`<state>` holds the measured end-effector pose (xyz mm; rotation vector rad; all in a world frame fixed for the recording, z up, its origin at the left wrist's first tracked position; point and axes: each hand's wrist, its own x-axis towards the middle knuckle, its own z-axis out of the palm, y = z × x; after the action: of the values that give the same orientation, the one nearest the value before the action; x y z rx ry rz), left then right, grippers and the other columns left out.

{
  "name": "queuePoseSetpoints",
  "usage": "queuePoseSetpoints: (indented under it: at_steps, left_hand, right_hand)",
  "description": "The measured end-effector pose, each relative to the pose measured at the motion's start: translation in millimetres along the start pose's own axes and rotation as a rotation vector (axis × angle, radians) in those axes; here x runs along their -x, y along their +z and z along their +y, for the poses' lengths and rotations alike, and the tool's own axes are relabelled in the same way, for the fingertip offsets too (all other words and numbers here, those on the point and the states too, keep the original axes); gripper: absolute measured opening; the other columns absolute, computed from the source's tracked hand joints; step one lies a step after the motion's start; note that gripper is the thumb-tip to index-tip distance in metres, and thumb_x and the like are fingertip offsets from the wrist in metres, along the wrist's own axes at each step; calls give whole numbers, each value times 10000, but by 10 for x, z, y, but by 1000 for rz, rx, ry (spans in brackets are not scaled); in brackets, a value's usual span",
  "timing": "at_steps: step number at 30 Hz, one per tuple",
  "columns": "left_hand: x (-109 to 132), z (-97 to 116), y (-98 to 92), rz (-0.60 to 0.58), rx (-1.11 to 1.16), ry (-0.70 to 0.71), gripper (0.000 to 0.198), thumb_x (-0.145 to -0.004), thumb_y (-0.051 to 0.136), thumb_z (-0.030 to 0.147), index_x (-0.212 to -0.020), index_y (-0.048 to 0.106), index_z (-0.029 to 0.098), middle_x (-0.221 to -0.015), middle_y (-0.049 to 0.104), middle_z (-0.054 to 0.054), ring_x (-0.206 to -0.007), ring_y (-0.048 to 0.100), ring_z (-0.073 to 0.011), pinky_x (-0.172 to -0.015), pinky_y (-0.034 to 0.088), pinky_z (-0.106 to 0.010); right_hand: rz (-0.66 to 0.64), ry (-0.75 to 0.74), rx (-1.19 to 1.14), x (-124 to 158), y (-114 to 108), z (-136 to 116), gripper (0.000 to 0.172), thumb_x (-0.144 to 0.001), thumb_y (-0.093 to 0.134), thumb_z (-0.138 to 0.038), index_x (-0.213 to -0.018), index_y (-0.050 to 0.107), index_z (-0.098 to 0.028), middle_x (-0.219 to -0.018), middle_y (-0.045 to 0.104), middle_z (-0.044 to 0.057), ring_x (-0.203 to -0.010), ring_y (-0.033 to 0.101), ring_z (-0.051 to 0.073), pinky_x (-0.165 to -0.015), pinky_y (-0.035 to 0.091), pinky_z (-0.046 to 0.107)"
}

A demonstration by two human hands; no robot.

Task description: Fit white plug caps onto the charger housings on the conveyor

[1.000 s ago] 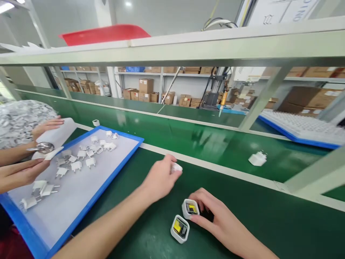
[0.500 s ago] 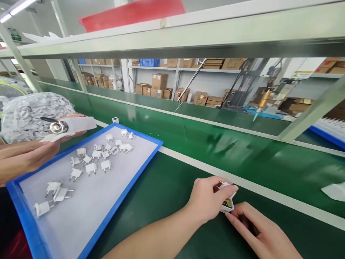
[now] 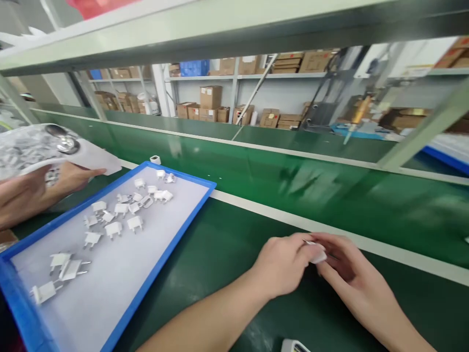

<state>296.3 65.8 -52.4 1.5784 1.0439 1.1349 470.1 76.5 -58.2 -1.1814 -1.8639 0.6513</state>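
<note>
The left hand [image 3: 282, 266] pinches a half-hidden white plug [image 3: 318, 254] over the desk [image 3: 220, 264]; the right hand [image 3: 357, 278] curls beside it, its grip unclear. A white casing [image 3: 289, 346] is cut off below.

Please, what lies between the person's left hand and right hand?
The head view shows a white plug piece there, pinched by the left hand; whether the right hand also touches it is unclear.

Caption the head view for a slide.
Left hand and right hand meet at a white piece, right of a blue-rimmed tray of plugs.
</note>
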Motion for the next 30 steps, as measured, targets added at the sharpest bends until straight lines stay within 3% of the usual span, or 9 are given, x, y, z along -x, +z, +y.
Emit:
queuePoseSetpoints:
  at_steps: [3,7,11,14,16,18,22,26,30]
  left_hand:
    - [9,-11,38,-6,-71,-10,382,-1002,429,348,-1234,693,198,-1132,753,-58,-1030,692,-230,-951,509,-328]
    - [33,-46,80,-16,-8,12,354,-971,498,353,-1250,633,181,-1075,747,-54,-992,690,-213,-899,515,-294]
    - [106,-108,89,-83,7,41,588,-1037,304,591,-1426,455,177,-1137,710,-109,-956,679,-226,-871,523,-346]
    - [160,-159,54,-135,96,66,792,-969,114,749,-1496,335,201,-1348,597,-169,-1095,635,-261,-904,522,-386]
    - [171,-179,5,-171,156,55,842,-931,131,798,-1507,297,207,-1438,513,-191,-1200,585,-279,-986,498,-414]
    - [164,-175,-58,-215,202,19,839,-921,315,802,-1502,297,197,-1460,476,-200,-1278,534,-288,-1082,442,-441]
    - [144,-110,-195,-282,192,-124,848,-779,815,495,-1457,394,211,-1452,485,-162,-1356,470,-292,-1148,379,-444]
    - [119,-80,-287,-350,115,-105,564,-688,838,166,-1204,610,190,-1322,591,-103,-1158,603,-239,-998,485,-357]
    - [63,-64,-289,-275,52,-73,390,-686,832,153,-1051,695,172,-1129,688,-59,-976,664,-194,-862,515,-280]
  right_hand:
    - [-98,9,-190,31,-24,-49,342,-931,643,-473,-1209,589,-282,-1178,634,94,-1033,683,246,-835,620,335]
    - [-137,-69,-249,120,-26,-84,239,-979,598,-320,-1217,588,-311,-1161,587,61,-993,656,196,-798,597,317]
    - [-205,-158,-175,215,-19,-107,190,-978,593,-238,-1162,610,-283,-1123,588,46,-890,612,156,-757,544,296]
    - [-199,-166,-145,258,-31,-134,84,-963,618,-230,-1047,615,-243,-1000,598,24,-825,579,140,-736,509,282]
    - [-176,-123,-163,269,-42,-156,77,-956,638,-266,-1018,612,-228,-960,604,20,-817,583,142,-730,512,281]
    - [-143,-23,-242,266,-52,-173,155,-939,669,-329,-1026,601,-221,-954,620,25,-828,606,154,-721,535,286]
    - [-49,205,-522,225,-69,-185,334,-875,738,-447,-1024,543,-220,-896,621,12,-767,655,169,-688,589,321]
    - [-15,288,-676,178,-121,-193,429,-782,839,-430,-1054,584,-218,-1005,651,49,-846,700,207,-789,614,381]
    - [-89,417,-679,186,-217,-147,489,-738,867,-421,-1135,646,-240,-1148,705,106,-1016,717,289,-925,604,433]
